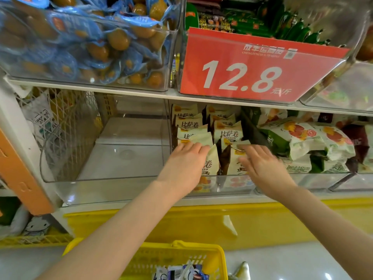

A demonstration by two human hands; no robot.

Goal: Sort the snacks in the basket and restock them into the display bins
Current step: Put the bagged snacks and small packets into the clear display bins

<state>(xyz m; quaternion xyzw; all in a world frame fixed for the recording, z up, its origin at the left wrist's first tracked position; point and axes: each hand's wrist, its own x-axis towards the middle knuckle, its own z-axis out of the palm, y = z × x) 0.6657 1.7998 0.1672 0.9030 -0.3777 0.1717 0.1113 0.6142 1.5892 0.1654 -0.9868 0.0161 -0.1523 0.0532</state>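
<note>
Shelf tag: red price sign (252, 71), white figures "12.8", "元/斤" beside them; the smaller line of writing above is too blurred to read.

Stock, lower shelf: cream snack packets (228, 134) printed "比萨卷", standing in two rows inside a clear display bin (220, 183).

Left hand (185, 162): fingers (193, 147) straight and close together, laid flat on the front packets of the left row, holding nothing.

Right hand (262, 164): motion-blurred; fingers (248, 150) extended and slightly spread, tips touching the front packets of the right row, gripping nothing.

Basket (201, 247): yellow plastic, at the bottom edge below both forearms, well apart from the hands; blue-and-white packets (181, 271) lie in it.

Adjacent: white-and-green packets (302, 138) in the bin to the right; blue-wrapped brown eggs (80, 43) in the upper left bin.
</note>
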